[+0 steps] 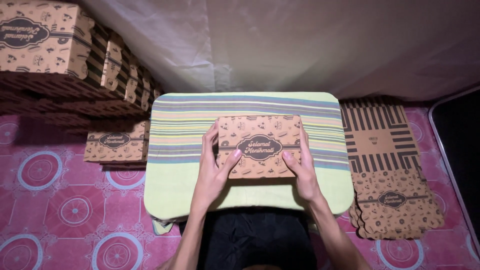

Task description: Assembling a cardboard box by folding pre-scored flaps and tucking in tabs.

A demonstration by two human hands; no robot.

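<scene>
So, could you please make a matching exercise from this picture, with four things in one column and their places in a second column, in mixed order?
Things:
1. closed box
2. flat box blanks
3. tall pile of finished boxes
4. striped cloth

Places:
a. stacked on the pink floor, right of the small table
b. spread over the small table
c. between the left hand and the right hand
d. far left, against the pale wall sheet

Pairs: 1-c, 2-a, 3-d, 4-b
</scene>
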